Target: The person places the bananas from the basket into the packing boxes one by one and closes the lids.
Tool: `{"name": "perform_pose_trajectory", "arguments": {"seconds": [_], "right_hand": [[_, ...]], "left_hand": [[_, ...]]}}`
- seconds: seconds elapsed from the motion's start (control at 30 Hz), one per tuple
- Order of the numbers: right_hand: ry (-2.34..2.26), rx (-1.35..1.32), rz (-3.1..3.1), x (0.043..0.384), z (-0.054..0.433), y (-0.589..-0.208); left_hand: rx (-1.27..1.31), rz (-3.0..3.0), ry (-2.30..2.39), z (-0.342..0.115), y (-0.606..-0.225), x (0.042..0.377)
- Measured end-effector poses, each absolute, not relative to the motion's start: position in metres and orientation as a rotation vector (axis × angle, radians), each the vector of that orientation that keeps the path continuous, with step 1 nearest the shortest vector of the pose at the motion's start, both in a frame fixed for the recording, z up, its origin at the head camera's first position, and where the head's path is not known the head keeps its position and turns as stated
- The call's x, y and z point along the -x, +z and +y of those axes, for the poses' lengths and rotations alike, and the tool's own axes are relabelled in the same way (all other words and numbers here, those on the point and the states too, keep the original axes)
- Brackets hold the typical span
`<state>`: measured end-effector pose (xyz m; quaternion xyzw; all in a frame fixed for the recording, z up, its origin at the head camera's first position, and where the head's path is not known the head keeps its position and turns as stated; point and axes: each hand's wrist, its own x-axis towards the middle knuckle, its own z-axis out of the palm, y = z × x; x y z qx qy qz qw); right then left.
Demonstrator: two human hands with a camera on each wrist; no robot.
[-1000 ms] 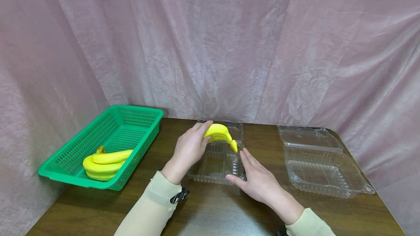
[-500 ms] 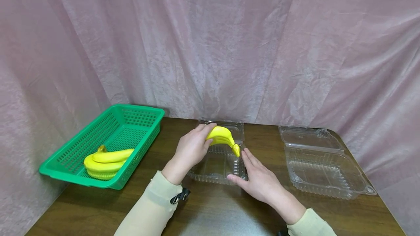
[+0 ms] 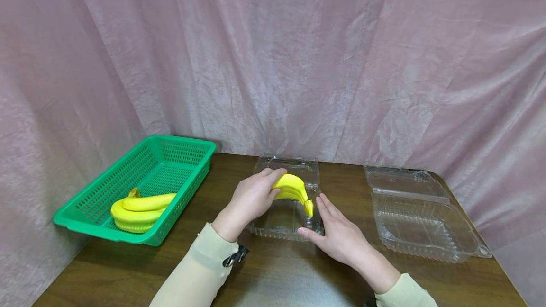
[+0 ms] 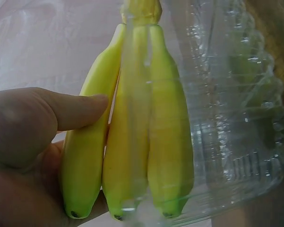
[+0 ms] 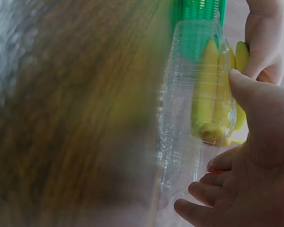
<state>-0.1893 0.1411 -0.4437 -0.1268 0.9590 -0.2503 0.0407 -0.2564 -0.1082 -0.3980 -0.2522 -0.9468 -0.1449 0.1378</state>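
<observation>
A bunch of three yellow bananas hangs over the middle clear plastic clamshell box, its stem end pointing down toward the box's right side. My left hand grips the bunch from the left. In the left wrist view the thumb lies across one banana, and the box wall partly covers the others. Fingers straight, my right hand rests at the right side of the same box, thumb near its front corner. The right wrist view has the bananas seen through the clear wall.
A green basket with another bunch of bananas stands at the left. A second clamshell box, lid folded back, lies at the right near the edge of the wooden table. A pink curtain hangs behind.
My left hand has come down and slightly right with the bananas, bringing them lower over the box. The right hand stays at the box's side.
</observation>
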Motion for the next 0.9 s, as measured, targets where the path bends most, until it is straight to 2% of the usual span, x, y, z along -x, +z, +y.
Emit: {"name": "perform_pose_trajectory", "arguments": {"seconds": [0.9], "right_hand": [[-0.772, 0.38, 2.937, 0.19, 0.147, -0.441]], "left_hand": [[0.785, -2.773, -0.375, -0.099, -0.421, 0.262]]}}
